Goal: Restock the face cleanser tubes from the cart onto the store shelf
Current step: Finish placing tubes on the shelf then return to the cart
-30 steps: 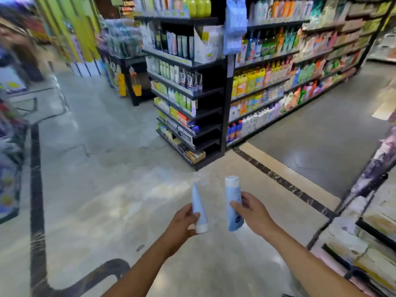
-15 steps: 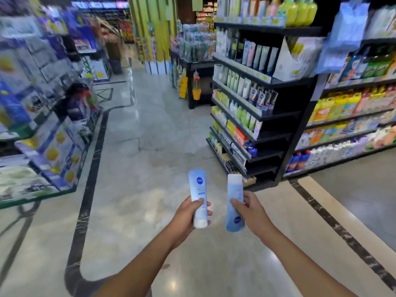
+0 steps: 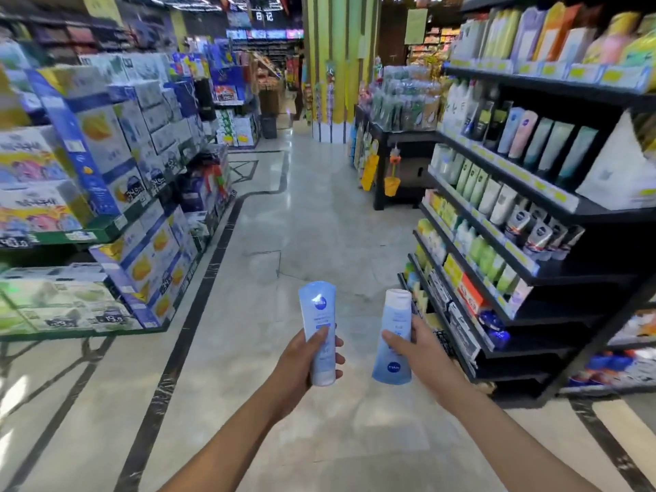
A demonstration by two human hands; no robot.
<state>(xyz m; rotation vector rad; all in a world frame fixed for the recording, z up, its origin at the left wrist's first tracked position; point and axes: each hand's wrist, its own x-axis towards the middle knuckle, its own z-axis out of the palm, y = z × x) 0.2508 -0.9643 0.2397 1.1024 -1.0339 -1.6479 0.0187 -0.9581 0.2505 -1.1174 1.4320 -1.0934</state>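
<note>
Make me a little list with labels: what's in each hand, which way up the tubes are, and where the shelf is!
left hand: grips a pale blue plastic tube, white cap pointing down
right hand: grips a second pale blue plastic tube, white cap pointing up
tubes together: side by side, not touching
shelf: black store shelf on the right, stocked with tubes and bottles
underfoot: glossy pale stone floor

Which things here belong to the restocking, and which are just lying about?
Job: cap-down pale blue plastic tube, gripped by left hand; cap-up pale blue plastic tube, gripped by right hand; black shelf unit of tubes.
Lying about: stacked blue-and-white cardboard boxes; yellow-green striped pillar.
</note>
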